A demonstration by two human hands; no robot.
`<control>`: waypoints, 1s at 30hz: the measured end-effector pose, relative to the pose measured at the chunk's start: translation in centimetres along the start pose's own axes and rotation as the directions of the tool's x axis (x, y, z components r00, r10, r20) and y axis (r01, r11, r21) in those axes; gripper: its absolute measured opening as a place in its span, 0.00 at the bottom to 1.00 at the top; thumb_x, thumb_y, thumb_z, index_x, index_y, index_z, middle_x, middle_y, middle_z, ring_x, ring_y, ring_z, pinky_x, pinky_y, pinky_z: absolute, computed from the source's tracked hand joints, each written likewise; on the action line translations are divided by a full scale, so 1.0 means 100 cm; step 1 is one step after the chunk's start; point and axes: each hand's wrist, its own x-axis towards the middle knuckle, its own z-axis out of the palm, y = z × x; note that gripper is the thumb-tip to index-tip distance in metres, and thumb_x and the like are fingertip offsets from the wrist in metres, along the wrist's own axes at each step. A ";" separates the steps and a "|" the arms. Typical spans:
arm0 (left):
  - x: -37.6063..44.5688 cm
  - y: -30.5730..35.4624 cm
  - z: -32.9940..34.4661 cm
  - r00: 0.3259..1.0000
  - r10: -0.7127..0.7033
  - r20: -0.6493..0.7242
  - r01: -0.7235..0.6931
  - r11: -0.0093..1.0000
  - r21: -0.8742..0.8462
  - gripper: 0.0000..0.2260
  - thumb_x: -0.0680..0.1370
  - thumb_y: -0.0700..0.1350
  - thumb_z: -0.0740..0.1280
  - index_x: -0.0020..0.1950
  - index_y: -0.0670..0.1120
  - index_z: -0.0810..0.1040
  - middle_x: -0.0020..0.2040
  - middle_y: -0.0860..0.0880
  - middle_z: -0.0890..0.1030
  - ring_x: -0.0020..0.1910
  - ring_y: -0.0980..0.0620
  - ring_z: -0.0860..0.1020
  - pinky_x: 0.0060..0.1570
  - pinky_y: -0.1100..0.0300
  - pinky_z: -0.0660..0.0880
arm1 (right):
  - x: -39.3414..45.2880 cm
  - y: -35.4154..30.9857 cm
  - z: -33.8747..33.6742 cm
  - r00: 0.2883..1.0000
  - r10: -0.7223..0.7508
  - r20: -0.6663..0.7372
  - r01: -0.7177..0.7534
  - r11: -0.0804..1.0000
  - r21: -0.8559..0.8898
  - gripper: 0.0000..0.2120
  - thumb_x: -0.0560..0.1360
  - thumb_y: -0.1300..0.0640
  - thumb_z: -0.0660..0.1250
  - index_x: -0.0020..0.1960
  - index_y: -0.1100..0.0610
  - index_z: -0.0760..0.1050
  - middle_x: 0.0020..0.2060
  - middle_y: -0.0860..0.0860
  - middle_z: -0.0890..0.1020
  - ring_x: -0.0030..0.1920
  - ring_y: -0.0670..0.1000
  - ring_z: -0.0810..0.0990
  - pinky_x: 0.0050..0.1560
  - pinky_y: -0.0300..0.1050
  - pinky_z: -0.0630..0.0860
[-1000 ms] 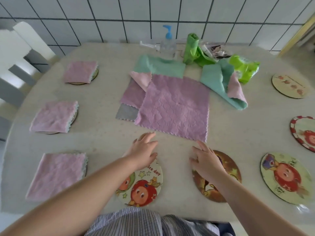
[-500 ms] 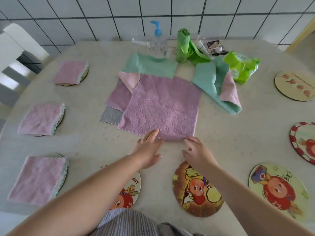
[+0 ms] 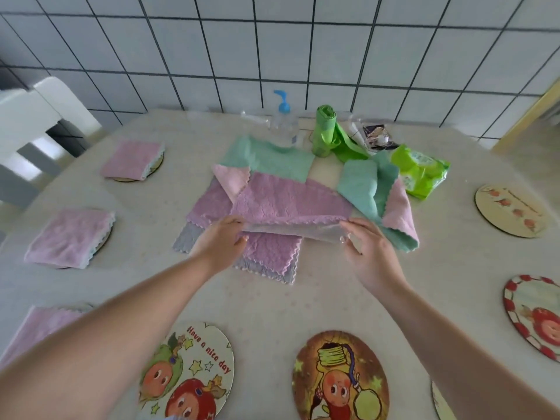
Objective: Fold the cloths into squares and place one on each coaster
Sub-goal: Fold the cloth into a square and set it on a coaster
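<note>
1. At the middle of the table (image 3: 272,301), both hands worked one purple cloth (image 3: 291,204). The left hand (image 3: 219,247) pinched its near-left corner and the right hand (image 3: 368,253) pinched its near-right corner, so the near edge was raised off the pile and its pale underside showed between them.
2. That two-corner hold probably served to carry the near edge over toward the far edge evenly, for a straight first fold (a one-handed lift would likely skew it).
3. Under the lifted edge lay another purple cloth (image 3: 269,256) on a grey one, with a green cloth (image 3: 269,159) behind and a green-and-pink cloth (image 3: 375,192) rumpled to the right; these looked like the stock yet to be folded.
4. Along the left side, three folded pink squares sat on coasters: a far one (image 3: 131,159), a middle one (image 3: 68,236), and a near one (image 3: 39,328) partly hidden by the left forearm.
5. Bare coasters waited near the person, one reading "Have a nice day" (image 3: 194,371) and a brown one (image 3: 339,377) beside it, with more at the right (image 3: 509,210); I judged the task under half done.
6. A pump bottle (image 3: 283,122), a green roll (image 3: 325,128) and a green packet (image 3: 419,171) stood by the wall, apart from the work.
</note>
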 end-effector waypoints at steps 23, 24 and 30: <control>-0.044 -0.062 -0.155 0.909 0.164 -0.382 -0.201 0.978 -0.059 0.06 0.74 0.41 0.68 0.46 0.47 0.72 0.40 0.51 0.75 0.41 0.50 0.75 0.41 0.56 0.71 | 0.014 -0.095 -0.027 0.972 -0.132 -0.194 0.109 0.986 -0.123 0.09 0.72 0.62 0.70 0.52 0.58 0.79 0.43 0.51 0.79 0.43 0.49 0.77 0.41 0.33 0.66; -0.052 -0.069 -0.154 0.918 0.126 -0.376 -0.199 0.967 -0.161 0.08 0.74 0.41 0.69 0.48 0.47 0.71 0.39 0.52 0.75 0.38 0.55 0.74 0.39 0.60 0.70 | 0.005 -0.098 -0.023 0.971 -0.145 -0.188 0.115 0.980 -0.164 0.06 0.71 0.62 0.70 0.48 0.60 0.80 0.41 0.52 0.79 0.43 0.52 0.77 0.42 0.38 0.66; -0.113 -0.121 -0.133 0.986 0.047 -0.158 -0.111 0.899 -0.423 0.04 0.75 0.42 0.68 0.42 0.50 0.78 0.34 0.53 0.79 0.33 0.57 0.72 0.35 0.63 0.67 | -0.067 -0.103 0.014 0.996 0.092 -0.020 -0.086 0.973 0.214 0.07 0.75 0.58 0.66 0.43 0.47 0.77 0.41 0.46 0.80 0.45 0.46 0.76 0.50 0.44 0.70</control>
